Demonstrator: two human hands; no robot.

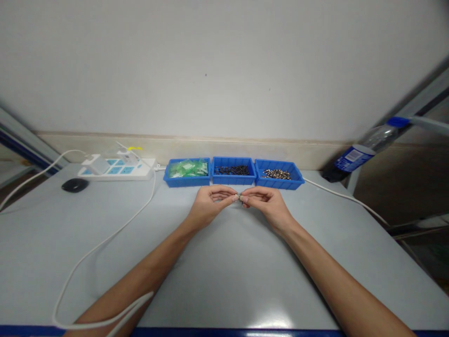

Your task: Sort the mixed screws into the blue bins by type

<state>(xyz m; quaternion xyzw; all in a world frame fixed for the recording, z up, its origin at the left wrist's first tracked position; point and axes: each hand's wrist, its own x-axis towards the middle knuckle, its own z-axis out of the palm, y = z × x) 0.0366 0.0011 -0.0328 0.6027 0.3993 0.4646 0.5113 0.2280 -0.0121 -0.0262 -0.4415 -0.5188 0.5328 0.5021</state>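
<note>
My left hand [212, 202] and my right hand [264, 203] meet fingertip to fingertip over the table, just in front of the middle bin. Between the pinched fingertips is a small metallic piece [239, 197], mostly covered and too small to name. Both hands are closed on it. Behind them stand three blue bins in a row. The left bin [187, 182] holds green and clear plastic packets, the middle bin [233, 179] dark screws [233, 170], and the right bin [280, 184] shiny brass-and-silver metal parts [277, 174].
A white power strip [140, 175] with plugged-in chargers lies at the back left, near a black computer mouse [75, 185]. A white cable [87, 250] loops over the table to my left forearm. A cola bottle [354, 157] leans at the back right by a metal frame.
</note>
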